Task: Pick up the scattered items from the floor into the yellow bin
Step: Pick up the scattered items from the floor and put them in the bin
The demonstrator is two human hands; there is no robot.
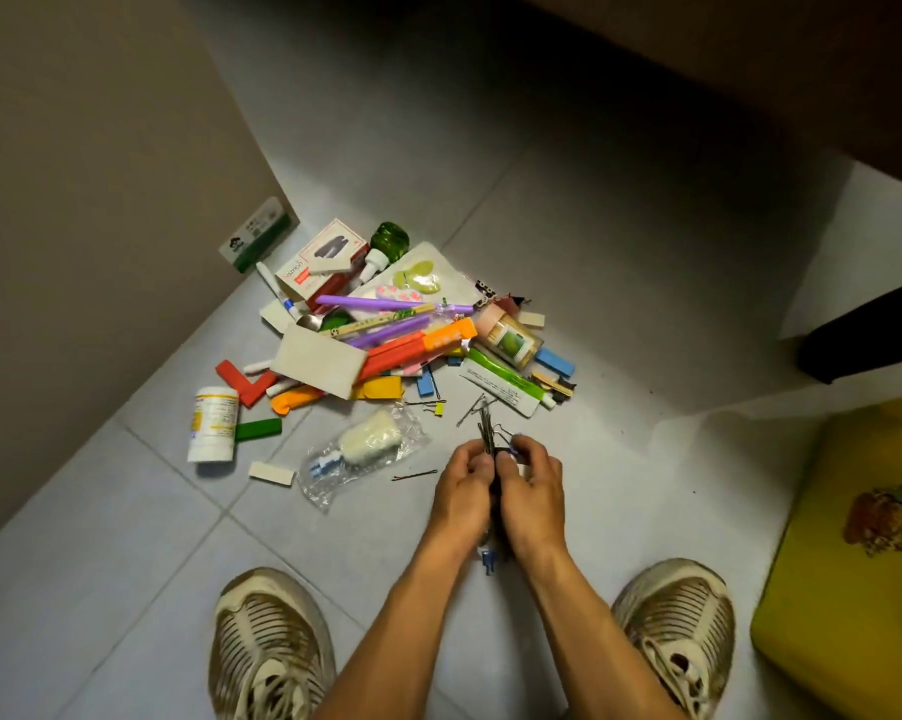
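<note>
Between two worn mesh sneakers (269, 646), left hand (462, 491) and right hand (529, 488) together, fingers pinching thin dark metal hairpins (487, 431). Beyond, colourful scattered pile (386, 330) on grey tiled floor (127, 537). Far right, yellow plastic bin (854, 563).

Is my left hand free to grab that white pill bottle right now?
Probably not yet. The left hand and right hand together hold a bundle of hairpins. Nothing blocks the white pill bottle lying on the floor.
</note>
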